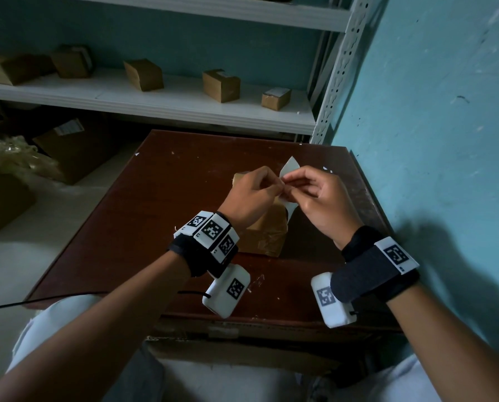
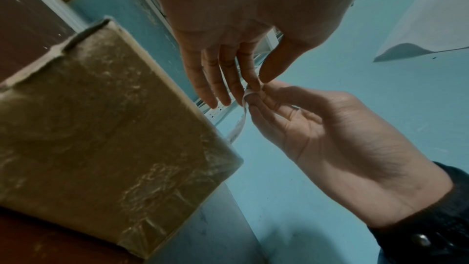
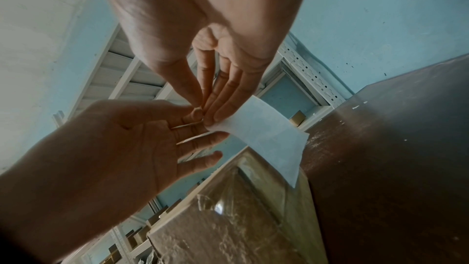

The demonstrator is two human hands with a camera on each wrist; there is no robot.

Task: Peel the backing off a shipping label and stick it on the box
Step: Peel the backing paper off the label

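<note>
A small brown cardboard box [image 1: 267, 232] wrapped in clear tape stands on the dark wooden table [image 1: 155, 204]. Just above it, both hands hold a white shipping label [image 1: 289, 166] by one corner. My left hand [image 1: 272, 185] pinches that corner between thumb and forefinger, and my right hand [image 1: 293, 188] pinches the same spot from the other side. In the right wrist view the label [image 3: 266, 138] hangs as a curved white sheet over the box [image 3: 228, 218]. The left wrist view shows the label [image 2: 238, 123] edge-on beside the box [image 2: 101, 127]. Whether the backing has separated is not visible.
A teal wall [image 1: 430, 140] runs close along the table's right side. Behind the table stands a white metal shelf [image 1: 184, 103] with several small cardboard boxes [image 1: 220, 85]. More boxes and crumpled plastic [image 1: 13, 158] lie on the floor at left.
</note>
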